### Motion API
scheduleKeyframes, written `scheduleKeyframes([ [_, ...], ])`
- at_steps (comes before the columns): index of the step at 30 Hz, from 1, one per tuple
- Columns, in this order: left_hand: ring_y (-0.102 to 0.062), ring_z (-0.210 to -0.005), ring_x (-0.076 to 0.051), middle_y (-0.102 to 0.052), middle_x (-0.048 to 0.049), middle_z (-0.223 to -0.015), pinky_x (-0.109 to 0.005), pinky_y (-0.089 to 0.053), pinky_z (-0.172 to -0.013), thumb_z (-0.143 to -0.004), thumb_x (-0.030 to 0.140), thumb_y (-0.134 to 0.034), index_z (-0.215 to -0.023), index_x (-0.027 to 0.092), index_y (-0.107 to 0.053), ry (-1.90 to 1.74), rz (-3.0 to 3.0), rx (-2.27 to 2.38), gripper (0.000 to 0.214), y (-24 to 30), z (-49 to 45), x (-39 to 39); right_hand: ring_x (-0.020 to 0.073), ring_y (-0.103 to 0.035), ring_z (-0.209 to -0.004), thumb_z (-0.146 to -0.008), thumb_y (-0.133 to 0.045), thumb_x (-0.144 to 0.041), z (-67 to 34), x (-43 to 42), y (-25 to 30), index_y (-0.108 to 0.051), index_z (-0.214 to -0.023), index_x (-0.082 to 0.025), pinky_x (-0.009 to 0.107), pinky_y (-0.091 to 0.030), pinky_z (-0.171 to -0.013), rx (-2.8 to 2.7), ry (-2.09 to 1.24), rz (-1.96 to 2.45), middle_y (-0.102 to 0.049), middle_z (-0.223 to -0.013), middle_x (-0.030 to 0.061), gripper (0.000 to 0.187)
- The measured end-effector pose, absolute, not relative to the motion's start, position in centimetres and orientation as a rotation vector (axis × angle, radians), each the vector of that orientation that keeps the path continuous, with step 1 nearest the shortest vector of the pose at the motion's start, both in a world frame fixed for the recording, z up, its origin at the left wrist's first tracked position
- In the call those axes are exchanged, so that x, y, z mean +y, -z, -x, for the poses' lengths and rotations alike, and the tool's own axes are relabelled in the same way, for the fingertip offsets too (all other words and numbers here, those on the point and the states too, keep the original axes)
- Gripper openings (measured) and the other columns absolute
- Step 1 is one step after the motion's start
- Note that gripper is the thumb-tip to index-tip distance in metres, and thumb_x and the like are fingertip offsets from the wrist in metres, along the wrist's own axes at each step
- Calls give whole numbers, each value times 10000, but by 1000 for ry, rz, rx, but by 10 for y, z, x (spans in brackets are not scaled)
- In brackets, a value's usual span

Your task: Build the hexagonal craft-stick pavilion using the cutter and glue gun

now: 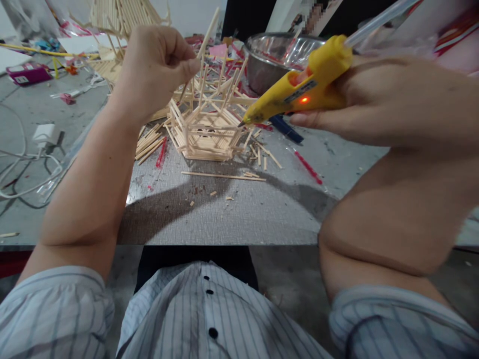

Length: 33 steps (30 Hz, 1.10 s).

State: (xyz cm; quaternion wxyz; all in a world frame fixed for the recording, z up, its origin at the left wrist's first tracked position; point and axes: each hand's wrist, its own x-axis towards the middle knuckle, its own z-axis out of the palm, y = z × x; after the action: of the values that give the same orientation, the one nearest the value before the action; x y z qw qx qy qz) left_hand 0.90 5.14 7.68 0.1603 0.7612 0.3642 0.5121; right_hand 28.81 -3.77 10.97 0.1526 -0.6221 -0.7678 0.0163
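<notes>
My right hand (368, 99) grips a yellow hot glue gun (314, 82) with a lit orange light and a clear glue stick out of its back. The gun's nozzle points down left, at or just above the right side of a small frame of wooden sticks (209, 149); whether they touch, I cannot tell. Pinched between the thumb and fingers of my left hand (160, 65) is a thin wooden stick (208, 35), tilted upward over the frame's left side. The frame has a slatted floor and several upright posts.
A larger stick model (118, 20) stands behind my left hand. At the back is a metal bowl (265, 67). Loose sticks (149, 144) lie left of the frame, and one long stick (224, 176) in front. A white charger (47, 134) with cables sits at left.
</notes>
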Motion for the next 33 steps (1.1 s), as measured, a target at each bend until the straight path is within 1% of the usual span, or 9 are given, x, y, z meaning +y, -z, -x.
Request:
scheduleKeyframes([
  [2, -373, -567, -60, -474, 26, -578, -257, -225, -542, -643, 199, -701, -672, 180, -722, -1472, -2170, 1025, 40, -77, -9, 52, 149, -364, -601, -755, -731, -462, -285, -39, -112, -380, -531, -244, 355, -297, -663, -2294, 65, 1910, -402, -581, 0, 471],
  [4, -363, -559, -63, -468, 25, -573, -256, -215, -536, -645, 218, -698, -665, 188, -716, -1466, -2192, 1006, 41, -76, -9, 53, 155, -373, -607, -795, -675, -507, -282, -40, -113, -354, -554, -252, 354, -315, -660, -2340, 145, 1947, -397, -590, 4, 475],
  [10, -364, -572, -62, -468, 20, -591, -252, -216, -543, -672, 207, -692, -683, 168, -701, -1455, -2217, 1015, 41, -77, -9, 52, 136, -336, -578, -806, -677, -475, -276, -44, -113, -314, -534, -249, 343, -318, -637, -2358, 209, 1926, -389, -594, 5, 507],
  [14, -366, -570, -60, -465, 22, -591, -266, -223, -561, -669, 165, -702, -693, 153, -707, -1439, -2182, 1065, 27, -78, -11, 48, 144, -340, -580, -806, -648, -517, -277, -45, -112, -282, -524, -253, 351, -321, -637, -2358, 221, 1897, -375, -576, 12, 533],
  [17, -378, -585, -60, -483, 14, -608, -262, -226, -568, -672, 141, -687, -711, 132, -713, -1437, -2173, 1064, 48, -78, -11, 48, 145, -347, -600, -790, -642, -532, -276, -43, -112, -299, -540, -253, 351, -326, -648, -2364, 232, 1852, -390, -605, 16, 508],
  [23, -369, -578, -55, -468, 21, -593, -243, -207, -555, -659, 180, -686, -700, 140, -716, -1449, -2186, 1036, 64, -77, -10, 51, 117, -305, -595, -770, -663, -414, -274, -43, -112, -299, -554, -238, 336, -302, -666, -2345, 188, 1877, -363, -631, -3, 458],
  [28, -368, -568, -57, -465, 20, -591, -249, -202, -548, -662, 182, -694, -688, 146, -710, -1460, -2200, 1041, 47, -76, -10, 51, 123, -288, -582, -815, -664, -356, -274, -44, -112, -274, -578, -238, 332, -315, -679, -2370, 229, 1864, -337, -620, -8, 471],
  [31, -372, -568, -61, -483, 20, -597, -251, -220, -548, -667, 181, -698, -687, 159, -714, -1433, -2204, 1026, 34, -77, -11, 49, 121, -288, -574, -816, -679, -307, -266, -48, -114, -271, -568, -237, 331, -325, -673, -2337, 206, 1953, -340, -615, -8, 482],
  [33, -371, -567, -60, -486, 23, -592, -250, -229, -548, -663, 167, -698, -696, 156, -727, -1415, -2208, 1038, 45, -77, -11, 47, 128, -328, -601, -807, -682, -291, -264, -49, -116, -270, -568, -240, 336, -332, -681, -2344, 229, 1923, -352, -633, -3, 479],
])
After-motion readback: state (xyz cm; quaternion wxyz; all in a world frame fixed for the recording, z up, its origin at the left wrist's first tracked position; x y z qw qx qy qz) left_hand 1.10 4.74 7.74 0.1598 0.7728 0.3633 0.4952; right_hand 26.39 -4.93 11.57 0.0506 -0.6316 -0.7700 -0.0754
